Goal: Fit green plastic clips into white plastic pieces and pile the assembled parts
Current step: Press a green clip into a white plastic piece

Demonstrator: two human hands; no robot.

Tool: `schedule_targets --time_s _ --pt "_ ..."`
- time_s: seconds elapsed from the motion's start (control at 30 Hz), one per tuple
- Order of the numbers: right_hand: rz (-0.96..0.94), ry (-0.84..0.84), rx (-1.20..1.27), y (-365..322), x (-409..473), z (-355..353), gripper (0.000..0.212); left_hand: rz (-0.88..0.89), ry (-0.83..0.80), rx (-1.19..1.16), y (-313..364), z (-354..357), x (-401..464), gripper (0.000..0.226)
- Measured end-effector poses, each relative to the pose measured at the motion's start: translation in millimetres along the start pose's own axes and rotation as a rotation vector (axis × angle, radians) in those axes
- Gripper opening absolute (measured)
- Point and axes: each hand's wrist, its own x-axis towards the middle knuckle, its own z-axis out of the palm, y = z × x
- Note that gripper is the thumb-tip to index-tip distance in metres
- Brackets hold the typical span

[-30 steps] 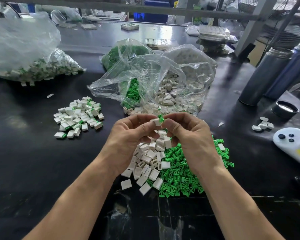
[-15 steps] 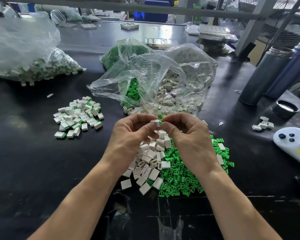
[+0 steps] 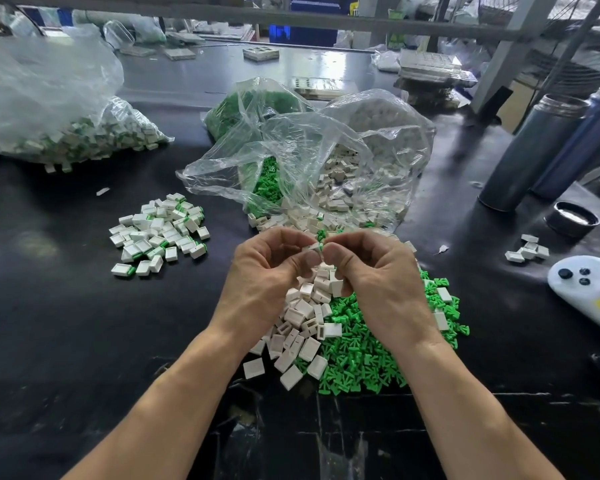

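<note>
Both hands are raised over the supply heaps at desk centre. Left hand [image 3: 267,271] pinches a white plastic piece [image 3: 313,246] between thumb and forefinger; right hand [image 3: 378,275] pinches a green clip [image 3: 321,236] at its fingertips. The two parts touch at the meeting point of my fingertips.

Change since a second ago: the clip showed more green beside the white piece then; now less shows, and my fingertips have closed in on each other. I judge the clip is partly seated, insertion under way, not yet fully home.

Orientation: the white piece's long axis seems to run roughly 8 to 2 o'clock, its open end toward the clip at 2. The clip's axis is too hidden by fingers to state.

Surroundings: loose white pieces heap [image 3: 302,323] just below my hands, loose green clips heap [image 3: 371,344] at 4 o'clock from them. Assembled pile [image 3: 160,233] lies at 9 o'clock, well apart. Open plastic bag [image 3: 309,161] of stock at 12 o'clock on the black desk [image 3: 66,323].
</note>
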Motion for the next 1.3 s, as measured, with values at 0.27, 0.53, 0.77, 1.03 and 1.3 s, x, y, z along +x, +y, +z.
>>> schedule_targets --time_s 0.27,0.53,0.77,1.03,1.3 --pt "-0.129 0.031 -0.268 2.0 -2.5 2.9 0.011 0.030 0.028 0.082 1.8 -2.4 0.4 0.008" --pt "-0.150 0.017 -0.379 -1.1 -3.5 2.5 0.008 0.082 0.012 0.192 4.5 -4.2 0.6 0.018" --pt "-0.116 0.025 -0.296 -0.4 -6.3 6.1 0.009 0.100 0.006 0.201 6.2 -5.1 0.4 0.018" --pt "-0.038 0.006 -0.049 -3.3 -8.6 3.9 0.014 0.074 0.034 0.125 5.0 -1.5 -0.2 0.015" --pt "-0.037 -0.022 -0.089 -3.5 -6.4 0.0 0.020 0.112 -0.008 0.154 2.4 -1.1 -0.1 0.021"
